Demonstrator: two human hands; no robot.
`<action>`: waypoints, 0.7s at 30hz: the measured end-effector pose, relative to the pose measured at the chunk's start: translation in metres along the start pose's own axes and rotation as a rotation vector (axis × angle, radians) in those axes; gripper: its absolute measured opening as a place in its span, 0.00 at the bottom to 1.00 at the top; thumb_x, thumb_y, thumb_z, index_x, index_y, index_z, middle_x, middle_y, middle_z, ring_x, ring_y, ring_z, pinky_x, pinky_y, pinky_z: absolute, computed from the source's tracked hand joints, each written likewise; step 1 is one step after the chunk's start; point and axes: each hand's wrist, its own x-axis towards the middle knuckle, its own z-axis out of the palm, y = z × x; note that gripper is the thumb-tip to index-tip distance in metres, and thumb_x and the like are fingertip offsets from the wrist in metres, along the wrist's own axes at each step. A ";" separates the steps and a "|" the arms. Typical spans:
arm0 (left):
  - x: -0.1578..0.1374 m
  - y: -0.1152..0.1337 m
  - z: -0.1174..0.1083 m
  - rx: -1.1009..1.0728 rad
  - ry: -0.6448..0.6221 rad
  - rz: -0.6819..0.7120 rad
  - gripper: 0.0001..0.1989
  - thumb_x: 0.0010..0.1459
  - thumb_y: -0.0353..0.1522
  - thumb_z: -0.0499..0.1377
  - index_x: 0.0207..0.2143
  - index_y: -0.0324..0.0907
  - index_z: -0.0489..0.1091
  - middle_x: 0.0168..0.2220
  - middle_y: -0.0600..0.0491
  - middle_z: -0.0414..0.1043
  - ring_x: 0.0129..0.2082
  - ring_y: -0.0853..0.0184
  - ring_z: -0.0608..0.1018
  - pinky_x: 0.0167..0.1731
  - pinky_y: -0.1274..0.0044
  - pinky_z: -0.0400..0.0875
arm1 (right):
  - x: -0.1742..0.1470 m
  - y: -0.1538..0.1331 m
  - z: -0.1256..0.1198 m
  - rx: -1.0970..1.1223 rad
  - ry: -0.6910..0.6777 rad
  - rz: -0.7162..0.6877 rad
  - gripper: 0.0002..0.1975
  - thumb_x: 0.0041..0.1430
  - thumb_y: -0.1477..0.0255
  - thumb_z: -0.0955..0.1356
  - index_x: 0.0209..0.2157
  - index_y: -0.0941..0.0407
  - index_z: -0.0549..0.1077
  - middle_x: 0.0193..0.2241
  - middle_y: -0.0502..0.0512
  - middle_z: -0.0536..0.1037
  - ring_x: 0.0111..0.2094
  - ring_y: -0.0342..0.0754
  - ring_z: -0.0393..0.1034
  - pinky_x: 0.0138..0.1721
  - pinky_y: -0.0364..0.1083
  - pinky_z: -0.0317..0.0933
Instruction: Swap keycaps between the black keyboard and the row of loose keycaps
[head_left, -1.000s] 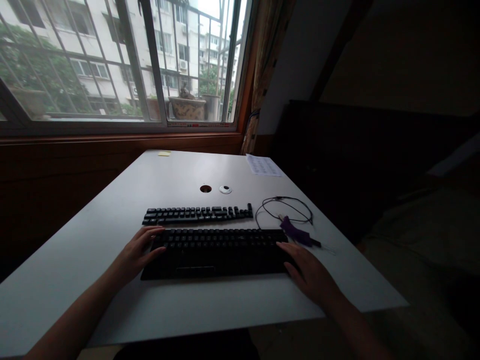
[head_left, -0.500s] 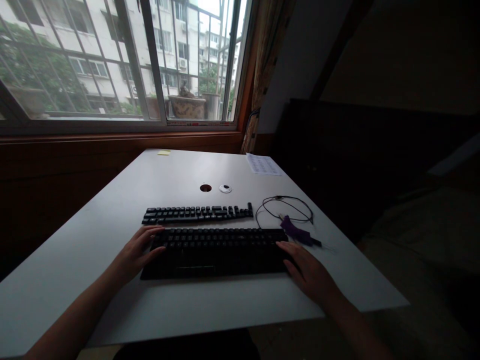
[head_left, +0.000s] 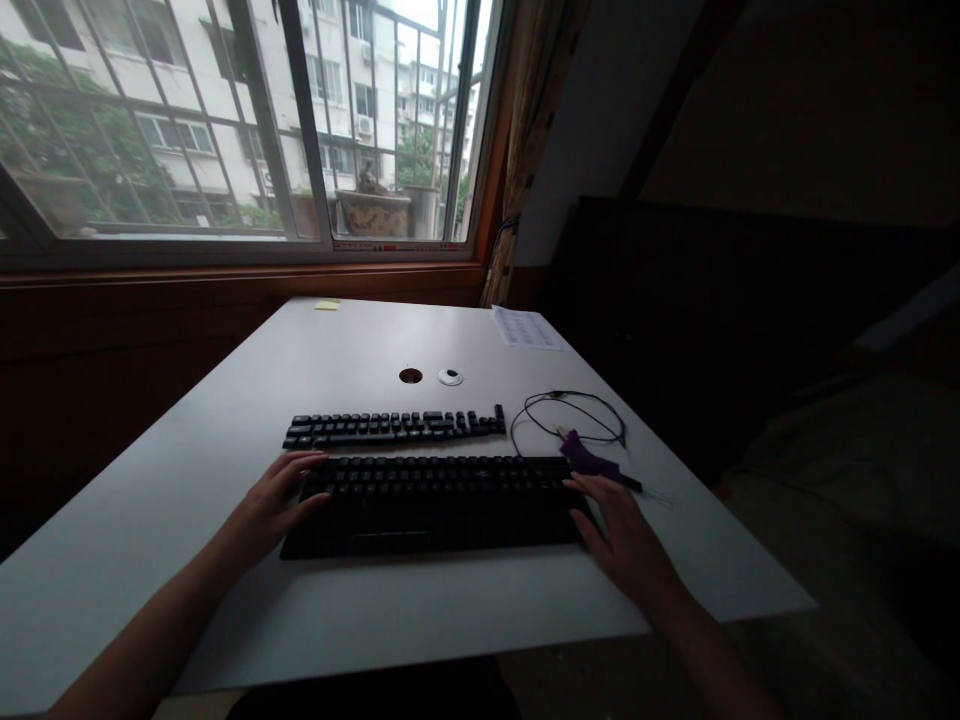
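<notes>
**Keyboard between two hands, row of keys behind it**

Head view, the only one I have. The keyboard lies flat on the white table, lower centre of the frame. The left hand rests on its left end, loosely open, thumb apart from the fingers. The right hand is at the right end, also half open, fingertips at the edge. I see no firm clasp on either side; whether any finger hooks underneath, I cannot tell. My reading: one hand per end keeps the board square and steady.

The keys lie in close rows just beyond the keyboard, uneven toward the right. They look like loose caps, probably ranked in order so each is easy to find. Right of centre, the cable is looped aside, presumably to keep it off the working area. A purple thing, perhaps cloth, lies beside the keyboard's upper right corner; thin wires stick out beyond it.

Writing: the paper at upper right of the table carries print too small to read. Red marks on the window frame are illegible from here. Key legends blur; I can make out no brand.
</notes>
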 end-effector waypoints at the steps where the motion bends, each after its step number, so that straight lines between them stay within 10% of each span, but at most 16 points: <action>1: 0.000 0.000 0.000 -0.004 -0.002 0.000 0.23 0.64 0.47 0.61 0.58 0.51 0.68 0.57 0.49 0.69 0.57 0.55 0.76 0.54 0.62 0.77 | 0.000 0.001 0.000 0.000 0.018 0.009 0.21 0.70 0.68 0.65 0.62 0.49 0.63 0.53 0.59 0.76 0.57 0.59 0.68 0.58 0.61 0.66; 21: 0.001 0.004 -0.002 0.020 0.009 -0.006 0.24 0.64 0.50 0.60 0.57 0.50 0.68 0.56 0.49 0.70 0.55 0.56 0.78 0.54 0.64 0.78 | 0.025 0.025 0.009 0.212 -0.059 0.393 0.19 0.62 0.54 0.70 0.47 0.51 0.77 0.40 0.56 0.81 0.40 0.56 0.78 0.43 0.54 0.71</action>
